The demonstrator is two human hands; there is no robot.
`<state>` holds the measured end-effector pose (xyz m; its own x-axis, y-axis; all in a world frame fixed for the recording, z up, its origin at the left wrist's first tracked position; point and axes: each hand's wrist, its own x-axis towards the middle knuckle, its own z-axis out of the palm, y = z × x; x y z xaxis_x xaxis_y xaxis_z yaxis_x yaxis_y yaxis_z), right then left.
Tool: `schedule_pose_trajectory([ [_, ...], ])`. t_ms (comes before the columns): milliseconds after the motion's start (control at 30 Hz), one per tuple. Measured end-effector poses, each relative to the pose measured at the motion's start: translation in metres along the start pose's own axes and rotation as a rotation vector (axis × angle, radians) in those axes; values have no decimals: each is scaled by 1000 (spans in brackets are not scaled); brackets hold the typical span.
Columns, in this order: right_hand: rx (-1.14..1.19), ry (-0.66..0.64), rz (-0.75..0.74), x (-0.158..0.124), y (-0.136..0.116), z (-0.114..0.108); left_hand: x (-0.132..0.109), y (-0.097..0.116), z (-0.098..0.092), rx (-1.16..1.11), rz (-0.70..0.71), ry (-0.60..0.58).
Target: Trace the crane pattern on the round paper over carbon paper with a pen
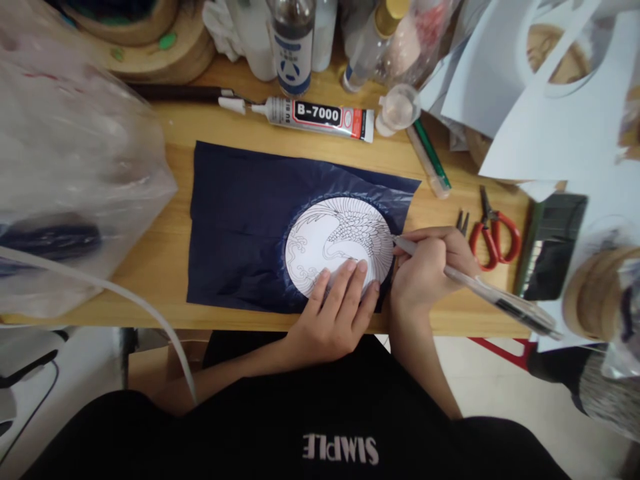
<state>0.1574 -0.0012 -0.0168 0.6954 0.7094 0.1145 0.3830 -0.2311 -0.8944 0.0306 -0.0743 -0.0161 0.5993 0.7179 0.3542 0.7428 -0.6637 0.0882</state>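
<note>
A round white paper (311, 233) with a line drawing of a crane and waves lies on a thin dark blue sheet (235, 227). My left hand (335, 317) rests on the paper's lower part, fingers stretched out and slightly spread. A clear-barrelled pen (505, 303) is gripped in my right hand (425, 267). Its tip meets the right edge of the round paper, where the sheet looks creased around the rim. What lies under the sheet is hidden.
Behind the sheet lies a B-7000 glue tube (320, 115), near a labelled bottle (293, 53) and a small clear cup (400, 107). Red-handled pliers (493, 237) and a dark green-edged box (553, 243) sit to the right. A plastic bag (85, 153) covers the left side.
</note>
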Motion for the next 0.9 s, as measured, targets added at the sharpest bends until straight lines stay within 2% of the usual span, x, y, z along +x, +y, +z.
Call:
schedule_pose_trajectory([
  [167, 45, 32, 39, 1, -3, 1, 0, 1, 0, -12, -7, -1],
  [367, 82, 81, -7, 2, -6, 3, 0, 0, -1, 11, -1, -6],
  [900, 73, 31, 57, 3, -8, 1, 0, 0, -1, 39, 4, -11],
])
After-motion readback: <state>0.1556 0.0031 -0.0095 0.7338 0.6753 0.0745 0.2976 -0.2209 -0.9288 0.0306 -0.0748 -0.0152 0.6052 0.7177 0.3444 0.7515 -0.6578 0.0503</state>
